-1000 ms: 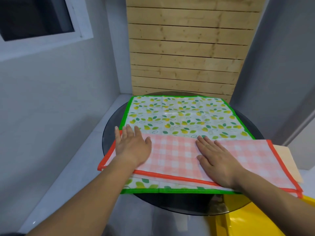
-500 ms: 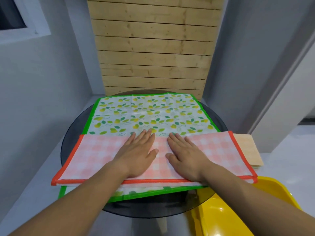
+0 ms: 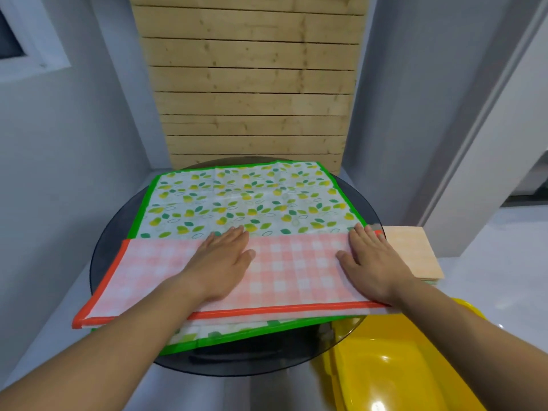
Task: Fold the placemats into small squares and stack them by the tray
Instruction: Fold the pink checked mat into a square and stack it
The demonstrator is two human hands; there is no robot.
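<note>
A pink checked placemat with an orange border lies folded into a long strip across the near half of the table. It rests on a green-bordered leaf-print placemat spread flat. My left hand presses flat on the strip's middle, fingers together. My right hand presses flat on its right end and covers that edge. A yellow tray sits low at the right. A small folded stack topped by a peach square lies just beyond the tray.
The round dark glass table carries both mats and stands in a corner. A wooden slat panel rises behind it. Grey walls close in on both sides, with a window frame at the upper left.
My right hand has slid from the strip's middle out to its right end. My left hand stays near the middle. The view has shifted, so the table sits further right.
</note>
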